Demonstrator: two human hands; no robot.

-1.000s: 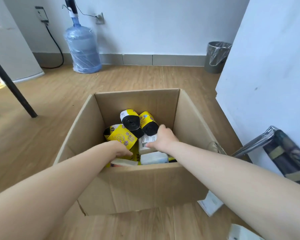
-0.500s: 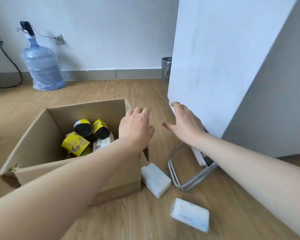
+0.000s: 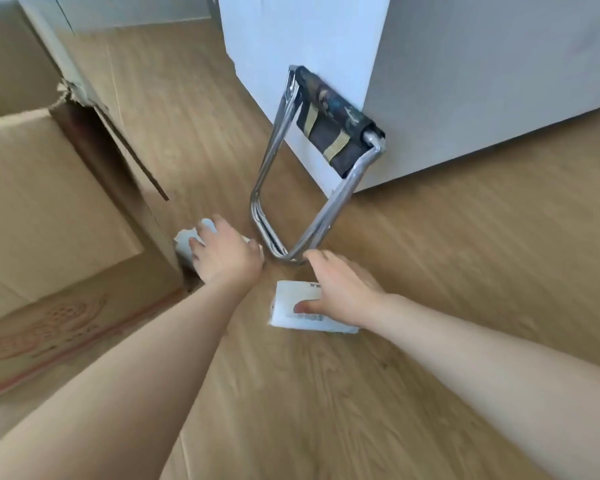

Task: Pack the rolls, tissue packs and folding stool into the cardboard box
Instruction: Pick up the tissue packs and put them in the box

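Note:
The cardboard box [image 3: 59, 209] stands at the left, and only a sliver of yellow shows inside it. The folding stool [image 3: 333, 126], chrome tube with a dark patterned seat, leans folded against a white panel. Two white tissue packs lie on the wooden floor. My left hand [image 3: 227, 259] lies over one tissue pack [image 3: 185, 241] by the box's corner, fingers curled on it. My right hand [image 3: 343, 292] grips the other tissue pack [image 3: 293, 320], thumb on top, just in front of the stool's lower bar.
A white panel [image 3: 291, 39] and a grey cabinet side [image 3: 482, 81] rise behind the stool. A torn box flap [image 3: 129, 157] juts toward the stool. Wooden floor [image 3: 465, 254] spreads to the right and front.
My view has swung right and down from the box to the floor. Both hands left the box, dropped and landed on the two tissue packs.

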